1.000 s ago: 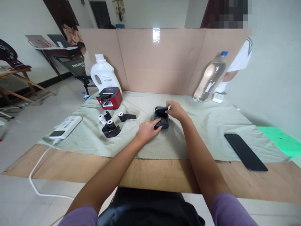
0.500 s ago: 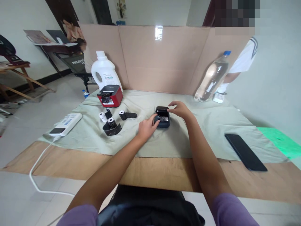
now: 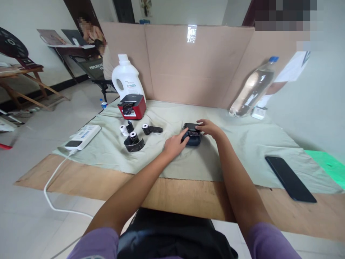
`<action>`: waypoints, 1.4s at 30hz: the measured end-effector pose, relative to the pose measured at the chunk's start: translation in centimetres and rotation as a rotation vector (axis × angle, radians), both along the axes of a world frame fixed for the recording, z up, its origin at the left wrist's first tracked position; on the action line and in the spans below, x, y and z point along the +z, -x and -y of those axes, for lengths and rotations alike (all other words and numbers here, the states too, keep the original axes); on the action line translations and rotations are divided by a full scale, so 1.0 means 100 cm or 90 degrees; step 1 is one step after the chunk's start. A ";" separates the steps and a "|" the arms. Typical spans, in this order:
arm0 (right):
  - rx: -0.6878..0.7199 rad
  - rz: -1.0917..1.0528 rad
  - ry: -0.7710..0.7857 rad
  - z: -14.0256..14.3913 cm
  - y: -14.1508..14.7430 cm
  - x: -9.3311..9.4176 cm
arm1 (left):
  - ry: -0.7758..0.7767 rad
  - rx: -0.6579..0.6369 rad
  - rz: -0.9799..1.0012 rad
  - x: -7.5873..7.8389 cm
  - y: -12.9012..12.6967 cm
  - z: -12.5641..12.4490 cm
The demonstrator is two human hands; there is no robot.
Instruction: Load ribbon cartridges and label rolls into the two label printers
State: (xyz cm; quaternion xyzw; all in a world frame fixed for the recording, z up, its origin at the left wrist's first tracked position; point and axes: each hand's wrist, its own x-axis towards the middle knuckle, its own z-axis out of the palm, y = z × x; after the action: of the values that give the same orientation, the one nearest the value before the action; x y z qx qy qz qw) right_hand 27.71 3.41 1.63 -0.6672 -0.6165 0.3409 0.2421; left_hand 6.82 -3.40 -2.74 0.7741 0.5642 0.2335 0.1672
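Note:
A small black portable thermal printer [image 3: 194, 139] sits on the green cloth in front of me, its lid folded down over the paper bay. My left hand [image 3: 175, 144] grips its left side, with thumb and forefinger against the body. On the lid's right edge rest the fingertips of my right hand [image 3: 211, 128], stretched out and slightly apart. To the left lie several black-and-white rolls of paper: one roll [image 3: 134, 142] with a loose curled strip, another roll [image 3: 151, 129] with its tail laid out, and a pair of short rolls [image 3: 126, 128].
Behind the rolls stand a red and black printer [image 3: 133, 107] and a white jug [image 3: 128, 79]. A white power strip [image 3: 83, 137] lies at left, a phone [image 3: 289, 178] at right. A large water bottle [image 3: 253, 88] leans against the cardboard screen [image 3: 194, 68]. Other people are beyond it.
The printer's lid, raised before, has come down over the bay under my right hand. My left hand stays at the printer's side. The whole view has shifted slightly.

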 end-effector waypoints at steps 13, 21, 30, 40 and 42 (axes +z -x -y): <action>-0.124 -0.128 -0.007 0.019 0.007 -0.024 | 0.006 0.005 0.012 0.000 -0.003 -0.003; -0.227 -0.071 -0.272 0.042 0.023 -0.061 | -0.033 -0.030 0.052 0.000 0.002 0.002; -0.085 0.121 -0.242 0.081 0.046 -0.059 | -0.014 -0.051 0.079 0.000 0.003 -0.002; -0.205 0.270 -0.277 0.068 0.064 -0.043 | 0.037 0.018 0.042 -0.003 0.013 -0.015; -0.208 0.231 -0.283 0.057 0.040 -0.039 | 0.051 0.008 0.007 -0.002 0.012 -0.012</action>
State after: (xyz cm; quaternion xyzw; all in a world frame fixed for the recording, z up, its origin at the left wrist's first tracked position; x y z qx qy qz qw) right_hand 23.68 -2.29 -2.29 -0.7380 -0.5935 0.0302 0.3196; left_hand 5.59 -2.23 -2.96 0.7622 0.5769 0.2157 0.1995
